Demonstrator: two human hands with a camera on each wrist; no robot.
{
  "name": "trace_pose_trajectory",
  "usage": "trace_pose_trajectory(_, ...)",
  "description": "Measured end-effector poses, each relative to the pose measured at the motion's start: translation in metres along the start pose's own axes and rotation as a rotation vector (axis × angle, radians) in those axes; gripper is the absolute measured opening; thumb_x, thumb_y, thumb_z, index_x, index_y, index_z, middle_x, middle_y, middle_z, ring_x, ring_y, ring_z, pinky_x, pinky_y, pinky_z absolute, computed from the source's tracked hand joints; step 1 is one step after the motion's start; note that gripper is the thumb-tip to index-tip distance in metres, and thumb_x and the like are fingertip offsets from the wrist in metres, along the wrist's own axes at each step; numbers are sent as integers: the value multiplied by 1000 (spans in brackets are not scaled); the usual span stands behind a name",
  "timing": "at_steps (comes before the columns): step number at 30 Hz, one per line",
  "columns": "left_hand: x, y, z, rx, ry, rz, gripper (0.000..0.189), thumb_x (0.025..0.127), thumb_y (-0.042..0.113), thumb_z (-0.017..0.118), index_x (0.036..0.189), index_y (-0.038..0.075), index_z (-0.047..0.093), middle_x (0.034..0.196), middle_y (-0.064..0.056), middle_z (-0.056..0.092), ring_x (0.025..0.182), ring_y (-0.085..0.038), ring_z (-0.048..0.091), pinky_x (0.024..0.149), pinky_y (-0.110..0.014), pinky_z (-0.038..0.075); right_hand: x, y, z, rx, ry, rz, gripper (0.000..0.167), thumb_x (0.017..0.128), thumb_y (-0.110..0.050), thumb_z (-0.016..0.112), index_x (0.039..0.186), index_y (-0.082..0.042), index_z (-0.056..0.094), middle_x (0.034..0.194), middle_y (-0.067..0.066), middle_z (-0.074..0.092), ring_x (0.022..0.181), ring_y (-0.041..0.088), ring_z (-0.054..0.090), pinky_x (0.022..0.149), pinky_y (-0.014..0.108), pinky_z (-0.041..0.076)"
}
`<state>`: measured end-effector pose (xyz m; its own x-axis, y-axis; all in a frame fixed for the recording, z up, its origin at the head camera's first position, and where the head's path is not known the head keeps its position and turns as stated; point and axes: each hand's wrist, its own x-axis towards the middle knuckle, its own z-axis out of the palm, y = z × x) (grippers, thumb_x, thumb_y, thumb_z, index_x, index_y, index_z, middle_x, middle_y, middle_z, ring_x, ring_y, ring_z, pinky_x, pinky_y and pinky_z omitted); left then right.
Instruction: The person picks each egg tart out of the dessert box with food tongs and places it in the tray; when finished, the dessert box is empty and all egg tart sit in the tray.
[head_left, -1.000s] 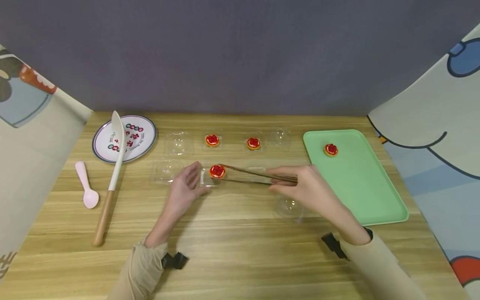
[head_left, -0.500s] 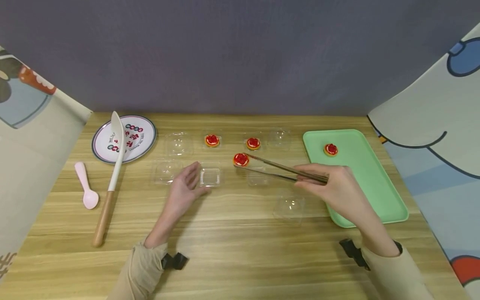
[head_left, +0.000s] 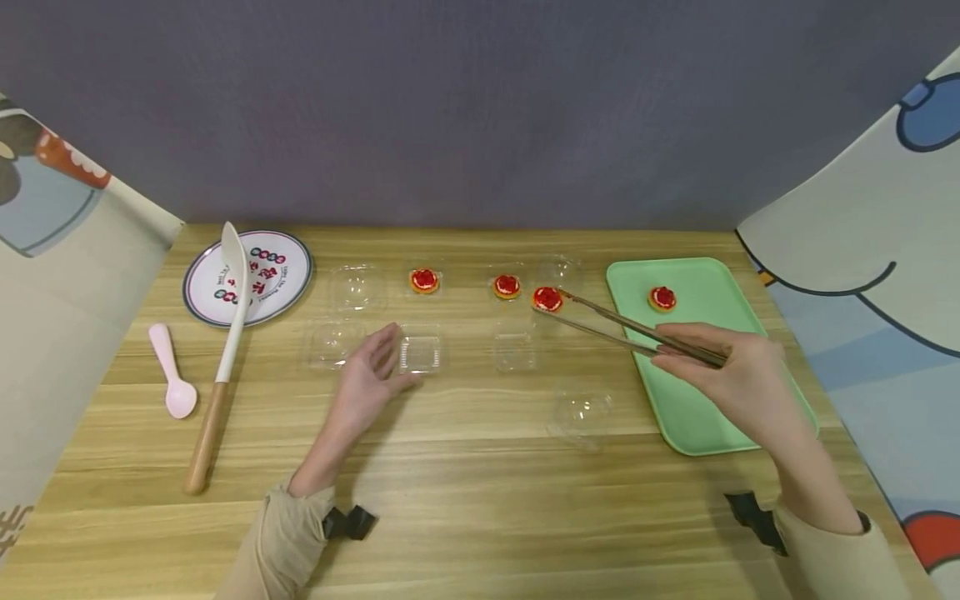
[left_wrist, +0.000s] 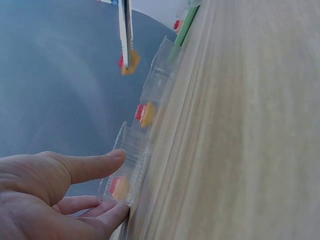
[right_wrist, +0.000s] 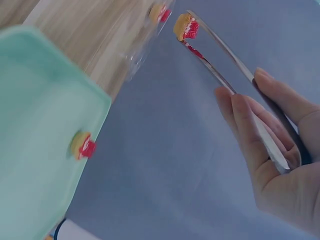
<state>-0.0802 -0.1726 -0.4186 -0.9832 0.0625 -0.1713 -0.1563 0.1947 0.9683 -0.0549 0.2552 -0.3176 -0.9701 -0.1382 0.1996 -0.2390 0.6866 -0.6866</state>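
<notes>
My right hand [head_left: 738,379] grips a pair of metal tongs [head_left: 630,323], whose tips pinch a small tart [head_left: 547,300] with a red topping. In the right wrist view the tart [right_wrist: 184,27] hangs in the air between the tong tips. My left hand [head_left: 363,375] holds a clear plastic box [head_left: 420,353], thumb and fingers at its edges; no tart lies in that box. Behind it, two more tarts sit in clear boxes, one left [head_left: 424,281] and one right [head_left: 507,287]. Another tart [head_left: 662,298] lies on the green tray [head_left: 727,333].
More clear plastic pieces lie about: a box base [head_left: 515,348] in the middle and a domed lid [head_left: 582,410] nearer me. At the left are a patterned plate [head_left: 288,275], a long white spoon with a wooden handle [head_left: 208,433] across it, and a pink spoon [head_left: 180,396].
The tongs have lifted the tart out of the box by my left hand and carried it rightward, past the middle boxes toward the tray. My left hand has stayed in place.
</notes>
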Motion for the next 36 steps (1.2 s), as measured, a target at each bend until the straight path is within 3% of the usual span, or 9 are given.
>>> trace_pose_trajectory(4,1,0,0,-12,4,-3,89,88,-14,78,163,-8,30,170,-24,31,154,-42,36,119,-33,42,-4,9,-11,-30,28,34,34,90,-8,88,122,-6,81,108,1,81,91,-15,67,74,4,56)
trace_pose_trajectory(11,-1,-1,0,-21,-1,-13,89,89,-14,78,163,-8,30,170,-25,31,154,-43,36,120,-34,42,-10,28,-30,-65,55,140,40,93,-14,87,129,0,76,109,-31,67,95,-22,60,75,0,51)
trace_pose_trajectory(16,0,0,1,-26,-1,-11,89,88,-14,78,163,-8,30,170,-24,30,154,-42,35,120,-34,41,-13,40,-41,-75,91,191,44,93,-16,87,130,4,74,105,-41,62,93,-25,58,72,-1,49)
trace_pose_trajectory(36,1,-1,0,-5,5,-22,92,87,-13,80,164,-4,30,171,-20,30,155,-39,35,119,-31,42,-25,84,-72,-254,169,333,49,97,-28,83,131,5,72,92,-53,46,88,-32,41,68,-5,36)
